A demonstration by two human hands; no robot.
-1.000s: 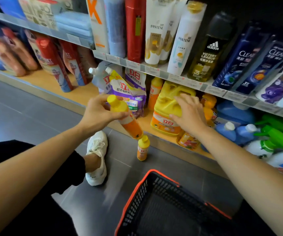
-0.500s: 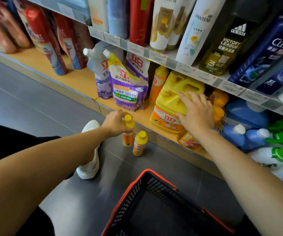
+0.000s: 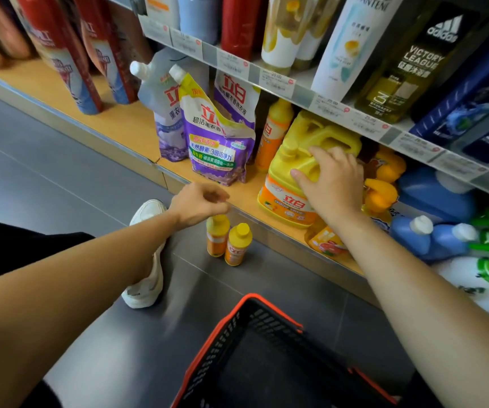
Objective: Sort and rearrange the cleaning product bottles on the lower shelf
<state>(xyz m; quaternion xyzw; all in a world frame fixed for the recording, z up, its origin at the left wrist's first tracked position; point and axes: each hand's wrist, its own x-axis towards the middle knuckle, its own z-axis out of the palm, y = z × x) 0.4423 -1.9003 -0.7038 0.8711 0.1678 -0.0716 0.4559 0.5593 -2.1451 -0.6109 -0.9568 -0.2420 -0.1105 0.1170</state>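
Item: two small orange plastic bottles with yellow caps point(image 3: 228, 240), upright on the grey floor, touching, just below the left hand point(image 3: 197, 203); long axes vertical. Left hand: fingers loosely curled, grasping nothing, the nearer hand. Right hand point(image 3: 330, 179): laid flat on the large yellow plastic jug point(image 3: 302, 172) on the lower wooden shelf point(image 3: 246, 198), not clenched.
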